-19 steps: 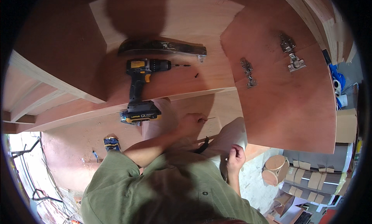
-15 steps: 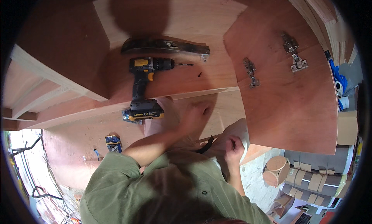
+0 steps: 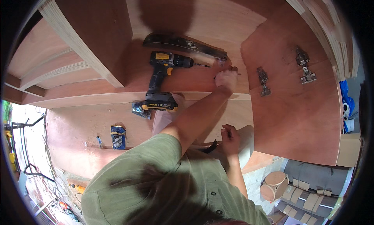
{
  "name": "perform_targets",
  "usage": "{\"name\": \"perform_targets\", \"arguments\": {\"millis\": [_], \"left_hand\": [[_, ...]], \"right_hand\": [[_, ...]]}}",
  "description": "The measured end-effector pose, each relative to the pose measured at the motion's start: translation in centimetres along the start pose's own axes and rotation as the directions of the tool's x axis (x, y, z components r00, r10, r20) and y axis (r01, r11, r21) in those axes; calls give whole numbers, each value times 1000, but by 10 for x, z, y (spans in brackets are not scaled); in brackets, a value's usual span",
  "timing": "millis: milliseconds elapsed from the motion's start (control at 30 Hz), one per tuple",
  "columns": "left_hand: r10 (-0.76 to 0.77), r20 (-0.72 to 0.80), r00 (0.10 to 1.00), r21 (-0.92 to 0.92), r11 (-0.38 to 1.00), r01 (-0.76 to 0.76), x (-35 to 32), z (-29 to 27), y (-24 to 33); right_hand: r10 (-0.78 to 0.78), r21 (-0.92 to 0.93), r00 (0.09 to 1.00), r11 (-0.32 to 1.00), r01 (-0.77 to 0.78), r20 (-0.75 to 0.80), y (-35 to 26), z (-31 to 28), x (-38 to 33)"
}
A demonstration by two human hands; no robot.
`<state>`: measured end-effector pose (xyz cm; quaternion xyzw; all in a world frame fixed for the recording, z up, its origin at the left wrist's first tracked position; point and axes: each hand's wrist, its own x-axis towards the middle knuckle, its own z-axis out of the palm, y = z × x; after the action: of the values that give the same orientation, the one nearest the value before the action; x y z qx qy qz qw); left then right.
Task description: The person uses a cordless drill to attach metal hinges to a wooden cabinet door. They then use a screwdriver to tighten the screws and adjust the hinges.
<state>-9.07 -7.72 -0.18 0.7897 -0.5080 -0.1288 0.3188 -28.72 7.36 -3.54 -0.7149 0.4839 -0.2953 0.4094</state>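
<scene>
My left hand [image 3: 227, 79] reaches over the wooden shelf, its fingers bunched at the end of a long, dark, curved piece [image 3: 183, 44]. What those fingers hold, if anything, is hidden. Beside it, a black and yellow cordless drill [image 3: 157, 75] lies on its side, the bit pointing toward my left hand. A small clear packet [image 3: 223, 63] sits by the fingertips. Over my lap, my right hand [image 3: 230, 139] is closed with curled fingers; its contents cannot be made out. Two metal cabinet hinges [image 3: 263, 81] [image 3: 306, 65] rest on the wooden panel at right.
Wooden compartments [image 3: 58, 65] stand at left. On the lower board lie a blue packet [image 3: 118, 137] and a small blue item [image 3: 99, 141]. A plastic bag [image 3: 141, 110] is beside the drill's battery. Round wooden pieces [image 3: 274, 184] and cardboard-strapped grey packages [image 3: 307, 194] are at lower right.
My left hand has moved forward from above my lap onto the shelf, near the drill bit. My right hand stays closed over my lap. The whole view has shifted slightly.
</scene>
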Motion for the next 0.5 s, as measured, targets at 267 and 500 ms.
{"name": "perform_targets", "arguments": {"millis": [267, 500], "left_hand": [[383, -319, 867, -200, 867, -456, -121, -99, -26], [-12, -480, 877, 55, 998, 43, -130, -212, -147]], "right_hand": [[-261, -254, 959, 940, 227, -112, -4, -5, 50], [-475, -410, 870, 824, 390, -128, -46, 20, 164]]}}
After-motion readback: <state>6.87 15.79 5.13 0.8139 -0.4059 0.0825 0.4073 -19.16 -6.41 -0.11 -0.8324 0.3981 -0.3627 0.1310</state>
